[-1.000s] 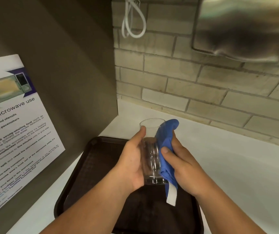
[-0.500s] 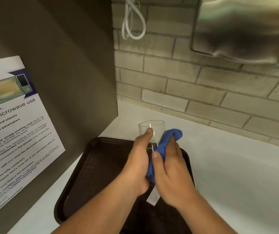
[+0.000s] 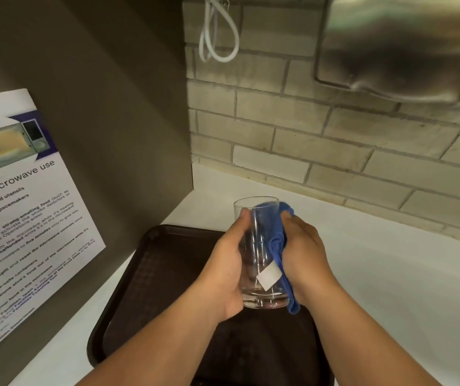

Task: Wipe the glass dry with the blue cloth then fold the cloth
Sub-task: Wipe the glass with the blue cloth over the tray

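Note:
I hold a clear drinking glass (image 3: 256, 254) upright in the air above a dark brown tray (image 3: 151, 274). My left hand (image 3: 223, 277) wraps around its left side. My right hand (image 3: 305, 254) presses the blue cloth (image 3: 277, 246) against the glass's right side. The cloth runs from the rim down past the base, and its white label (image 3: 268, 277) lies against the glass wall. The fingers of my right hand are hidden behind the cloth and the glass.
The tray sits on a white counter (image 3: 390, 288) in a corner. A brown side panel with a microwave-use poster (image 3: 20, 213) stands on the left. A brick wall (image 3: 307, 140) is behind, with a hanging white cord (image 3: 217, 37) and a steel dispenser (image 3: 404, 43) above.
My right hand has slid with the cloth from the near side of the glass round to its right side. The glass now shows in full, and the label lies against it.

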Demonstrator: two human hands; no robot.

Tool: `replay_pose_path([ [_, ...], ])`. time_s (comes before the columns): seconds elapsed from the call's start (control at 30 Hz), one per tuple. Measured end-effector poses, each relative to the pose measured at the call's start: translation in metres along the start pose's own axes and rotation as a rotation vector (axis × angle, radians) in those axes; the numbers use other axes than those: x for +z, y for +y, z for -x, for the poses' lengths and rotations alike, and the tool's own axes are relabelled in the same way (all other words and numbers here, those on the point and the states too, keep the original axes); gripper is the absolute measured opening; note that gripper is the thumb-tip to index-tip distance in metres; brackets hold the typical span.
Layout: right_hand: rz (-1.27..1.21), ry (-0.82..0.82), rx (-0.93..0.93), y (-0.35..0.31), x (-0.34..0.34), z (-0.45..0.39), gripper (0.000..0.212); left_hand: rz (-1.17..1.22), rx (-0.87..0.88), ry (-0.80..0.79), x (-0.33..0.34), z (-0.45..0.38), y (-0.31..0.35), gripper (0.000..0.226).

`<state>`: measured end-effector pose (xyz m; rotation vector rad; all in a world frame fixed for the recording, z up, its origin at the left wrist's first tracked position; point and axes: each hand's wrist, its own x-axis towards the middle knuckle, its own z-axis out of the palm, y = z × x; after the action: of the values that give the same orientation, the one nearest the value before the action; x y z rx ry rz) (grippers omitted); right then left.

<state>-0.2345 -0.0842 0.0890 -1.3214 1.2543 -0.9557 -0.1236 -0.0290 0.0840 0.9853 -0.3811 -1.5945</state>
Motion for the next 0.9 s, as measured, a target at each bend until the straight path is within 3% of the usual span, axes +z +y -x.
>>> replay_pose_path([
  [0.07,0.068,-0.014,0.028,0.004,-0.001,0.009,0.044,-0.028,0.013,0.076,0.0,-0.004,0.001,0.075],
  [0.17,0.35,-0.147,-0.228,0.02,0.011,0.041,0.038,-0.091,0.066,0.22,-0.001,-0.008,0.01,0.061],
  [0.3,0.508,-0.039,-0.398,0.011,0.025,0.045,0.063,-0.181,0.093,0.218,0.0,-0.004,0.001,0.061],
  [0.47,0.182,0.005,-0.075,-0.004,0.008,0.009,0.036,-0.074,0.104,0.129,0.004,0.002,0.007,0.045],
  [0.5,0.276,-0.011,-0.064,0.0,0.006,0.01,0.033,-0.061,0.138,0.131,0.002,0.001,0.012,0.044],
  [0.6,0.414,-0.063,-0.219,0.022,0.016,0.037,0.028,-0.047,0.243,0.22,0.001,0.001,0.026,0.042],
  [0.7,0.431,-0.069,-0.367,0.017,0.029,0.052,0.063,-0.12,0.231,0.22,-0.005,0.001,0.014,0.041],
  [0.77,0.424,-0.05,-0.393,0.002,0.027,0.037,0.062,-0.128,0.173,0.186,-0.007,0.002,0.001,0.05],
  [0.87,0.157,-0.07,-0.144,-0.024,0.016,0.01,0.034,-0.054,0.152,0.103,-0.004,0.005,-0.005,0.069],
  [0.9,0.079,-0.049,-0.056,-0.024,0.014,0.003,0.038,-0.054,0.204,0.096,-0.004,0.003,-0.003,0.075],
])
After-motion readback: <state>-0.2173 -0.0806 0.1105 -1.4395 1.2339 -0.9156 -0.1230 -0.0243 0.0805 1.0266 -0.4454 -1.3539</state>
